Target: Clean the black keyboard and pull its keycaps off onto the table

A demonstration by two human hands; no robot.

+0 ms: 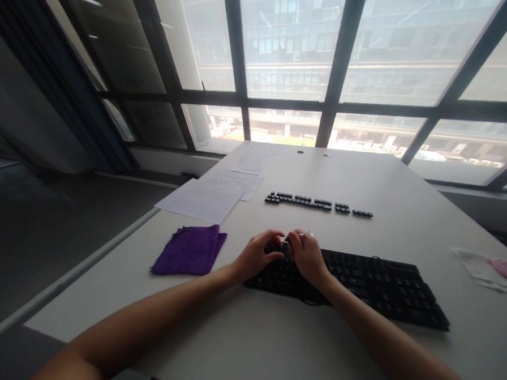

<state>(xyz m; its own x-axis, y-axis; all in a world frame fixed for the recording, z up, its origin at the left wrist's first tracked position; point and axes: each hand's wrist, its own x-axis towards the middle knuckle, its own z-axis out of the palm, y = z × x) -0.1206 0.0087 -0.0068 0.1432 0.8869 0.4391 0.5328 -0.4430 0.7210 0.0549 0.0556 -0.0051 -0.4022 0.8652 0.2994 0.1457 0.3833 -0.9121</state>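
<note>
A black keyboard lies slightly slanted on the white table, with both hands over its left part. My left hand is curved above the keyboard's upper left area, thumb and index finger apart, with no held thing visible. Right beside it, my right hand is closed, its fingers bent around a thin whitish tool that sticks out at the top; its exact kind is too small to make out. A small dark piece, perhaps a keycap, shows at the right fingertips. Behind the hands, loose black keycaps stand in rows.
A folded purple cloth lies left of the keyboard. Printed paper sheets overlap along the table's left edge. At far right lies a white and pink cloth or packet. Windows rise behind the white table.
</note>
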